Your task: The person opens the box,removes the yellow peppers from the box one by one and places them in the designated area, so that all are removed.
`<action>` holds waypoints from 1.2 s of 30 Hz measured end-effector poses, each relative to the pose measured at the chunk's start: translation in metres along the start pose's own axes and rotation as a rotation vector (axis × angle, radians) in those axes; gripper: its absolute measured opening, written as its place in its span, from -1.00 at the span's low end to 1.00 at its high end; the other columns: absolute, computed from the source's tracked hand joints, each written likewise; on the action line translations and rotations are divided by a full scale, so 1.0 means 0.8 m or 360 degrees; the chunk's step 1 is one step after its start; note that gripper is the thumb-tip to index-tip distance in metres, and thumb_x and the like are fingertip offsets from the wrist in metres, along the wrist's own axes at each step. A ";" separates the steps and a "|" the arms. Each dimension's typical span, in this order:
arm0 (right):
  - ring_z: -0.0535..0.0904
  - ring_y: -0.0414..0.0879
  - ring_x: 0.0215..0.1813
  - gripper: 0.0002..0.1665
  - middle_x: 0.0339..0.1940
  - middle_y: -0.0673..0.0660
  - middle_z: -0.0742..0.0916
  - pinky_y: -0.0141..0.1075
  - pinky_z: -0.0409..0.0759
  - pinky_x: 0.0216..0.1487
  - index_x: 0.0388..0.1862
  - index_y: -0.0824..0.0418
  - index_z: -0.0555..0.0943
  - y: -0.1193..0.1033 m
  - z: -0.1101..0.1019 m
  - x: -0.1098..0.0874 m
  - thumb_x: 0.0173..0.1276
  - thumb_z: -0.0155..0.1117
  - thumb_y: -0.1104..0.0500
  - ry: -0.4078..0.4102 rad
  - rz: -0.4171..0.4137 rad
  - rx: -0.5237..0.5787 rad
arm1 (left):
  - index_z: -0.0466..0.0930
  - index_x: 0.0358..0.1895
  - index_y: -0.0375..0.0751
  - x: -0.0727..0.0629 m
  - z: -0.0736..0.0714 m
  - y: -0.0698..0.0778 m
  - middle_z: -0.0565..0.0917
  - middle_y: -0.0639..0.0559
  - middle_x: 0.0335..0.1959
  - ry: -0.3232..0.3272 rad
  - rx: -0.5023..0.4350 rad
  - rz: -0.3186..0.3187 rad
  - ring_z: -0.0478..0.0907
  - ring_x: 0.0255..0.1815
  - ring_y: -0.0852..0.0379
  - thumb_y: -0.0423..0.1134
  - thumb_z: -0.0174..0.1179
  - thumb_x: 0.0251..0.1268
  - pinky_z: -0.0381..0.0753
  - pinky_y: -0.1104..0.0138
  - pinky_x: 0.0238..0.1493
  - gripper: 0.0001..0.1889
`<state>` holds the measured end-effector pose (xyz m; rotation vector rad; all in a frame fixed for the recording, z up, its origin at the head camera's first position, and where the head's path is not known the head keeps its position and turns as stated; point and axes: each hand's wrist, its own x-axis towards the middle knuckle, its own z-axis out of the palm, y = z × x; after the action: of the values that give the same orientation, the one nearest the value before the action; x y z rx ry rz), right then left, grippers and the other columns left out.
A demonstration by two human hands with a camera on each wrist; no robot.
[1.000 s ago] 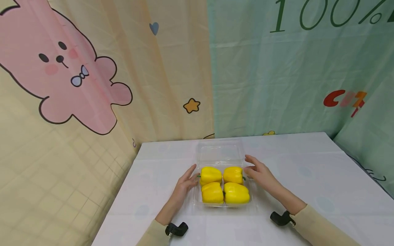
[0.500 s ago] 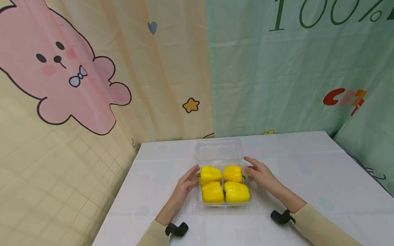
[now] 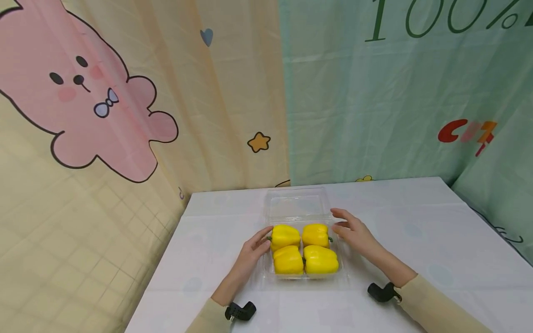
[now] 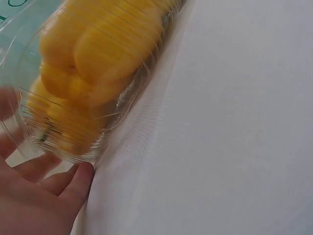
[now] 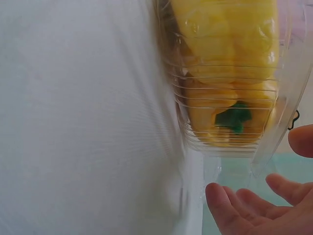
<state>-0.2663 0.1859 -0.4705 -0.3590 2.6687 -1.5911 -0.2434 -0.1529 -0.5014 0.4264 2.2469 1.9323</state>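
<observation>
At container point(image 3: 306, 277) rim, left hand point(image 3: 248, 253); gap before right hand point(image 3: 355, 234).

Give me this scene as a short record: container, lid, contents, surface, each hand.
container: clear box
lid: clear lid, open, on the box's far side
contents: four yellow peppers, two by two
surface: white table
left hand: fingers at the box's left side
right hand: beside the box's right side, holding nothing

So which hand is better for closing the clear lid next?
Probably the right hand: in the head view its forefinger reaches alongside the lid, while the left hand stops short, beside the back-left pepper.
</observation>
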 end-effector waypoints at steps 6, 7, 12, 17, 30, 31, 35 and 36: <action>0.45 0.29 0.32 -0.36 0.45 0.33 0.42 0.20 0.53 0.19 0.52 0.20 0.30 -0.009 -0.005 -0.004 0.53 0.17 0.14 0.0084 -0.0095 -0.0121 | 0.35 0.50 0.16 0.000 0.001 -0.002 0.26 0.06 0.55 -0.0002 0.0035 0.0007 0.27 0.48 -0.16 -0.07 0.11 0.55 0.29 -0.07 0.42 -0.48; 0.44 0.29 0.32 -0.36 0.45 0.31 0.42 0.22 0.51 0.20 0.52 0.19 0.30 -0.010 -0.006 -0.005 0.53 0.18 0.13 0.0094 -0.0107 -0.0136 | 0.36 0.50 0.14 0.000 0.001 -0.002 0.26 0.04 0.55 -0.0008 0.0037 0.0019 0.27 0.48 -0.17 -0.07 0.11 0.55 0.28 -0.08 0.42 -0.49; 0.41 0.28 0.34 -0.35 0.46 0.25 0.41 0.22 0.50 0.22 0.51 0.15 0.32 -0.016 -0.004 -0.007 0.51 0.23 0.11 0.0135 -0.0162 -0.0166 | 0.39 0.48 0.09 -0.001 0.001 -0.002 0.23 -0.03 0.56 -0.0022 0.0052 0.0060 0.31 0.46 -0.15 -0.12 0.13 0.54 0.32 0.00 0.41 -0.51; 0.40 0.25 0.35 -0.33 0.44 0.20 0.43 0.20 0.51 0.22 0.49 0.09 0.35 -0.017 0.003 -0.008 0.46 0.29 0.07 0.0151 -0.0220 -0.0213 | 0.38 0.48 0.07 -0.001 0.001 -0.003 0.25 -0.02 0.56 -0.0026 0.0076 0.0087 0.35 0.43 -0.14 -0.14 0.14 0.53 0.39 0.07 0.37 -0.49; 0.50 0.15 0.22 -0.36 0.32 0.05 0.54 0.20 0.54 0.15 0.40 -0.02 0.46 -0.020 0.014 -0.013 0.37 0.42 0.03 0.0107 -0.0441 -0.0246 | 0.36 0.49 0.08 -0.001 0.001 -0.007 0.33 -0.02 0.50 -0.0021 0.0117 0.0098 0.39 0.39 -0.13 -0.12 0.19 0.50 0.45 0.07 0.33 -0.46; 0.51 0.14 0.21 -0.36 0.31 0.05 0.54 0.19 0.55 0.14 0.39 -0.03 0.47 -0.020 0.015 -0.013 0.36 0.43 0.03 0.0098 -0.0452 -0.0263 | 0.36 0.49 0.10 -0.001 0.001 -0.007 0.33 -0.01 0.51 -0.0022 0.0118 0.0096 0.38 0.41 -0.13 -0.12 0.20 0.49 0.45 0.08 0.33 -0.45; 0.52 0.12 0.17 -0.36 0.28 0.04 0.55 0.17 0.56 0.13 0.37 -0.04 0.48 -0.017 0.019 -0.013 0.35 0.44 0.03 0.0079 -0.0503 -0.0331 | 0.35 0.49 0.15 -0.001 0.002 -0.006 0.28 0.03 0.53 -0.0037 0.0107 0.0084 0.33 0.45 -0.10 -0.12 0.25 0.45 0.41 0.17 0.35 -0.42; 0.52 0.12 0.17 -0.36 0.28 0.04 0.55 0.17 0.56 0.13 0.37 -0.02 0.48 -0.016 0.020 -0.013 0.35 0.45 0.03 0.0074 -0.0516 -0.0345 | 0.35 0.50 0.16 -0.001 0.002 -0.005 0.27 0.05 0.54 -0.0041 0.0110 0.0086 0.33 0.45 -0.09 -0.12 0.26 0.44 0.41 0.19 0.35 -0.41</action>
<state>-0.2518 0.1685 -0.4677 -0.8065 2.9484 -1.3865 -0.2431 -0.1523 -0.5059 0.5230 2.3148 1.8672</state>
